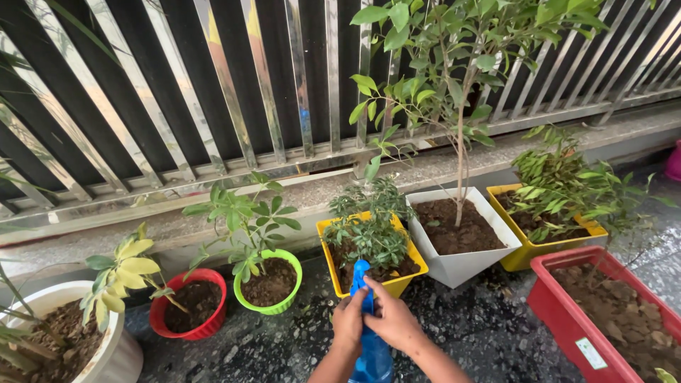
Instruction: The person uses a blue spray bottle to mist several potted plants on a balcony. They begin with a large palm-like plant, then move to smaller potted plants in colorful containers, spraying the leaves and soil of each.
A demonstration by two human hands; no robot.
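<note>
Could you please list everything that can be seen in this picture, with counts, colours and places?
Blue plastic spray bottle: one, blue, bottom centre, held in both hands.
Yellow square pots: two, one just beyond the bottle, one further right, both planted.
White square pot: one, between the yellow pots, holding a thin tall sapling.
Red rectangular planter: one, right foreground, soil only.
Green round pot: one, left of centre, leafy plant.
Red round pot: one, left of the green pot.
White round pot: one, bottom left.
Metal railing: one, silver bars, behind the stone ledge.
Left hand: fingers on the bottle.
Right hand: fingers across the bottle's neck.
</note>
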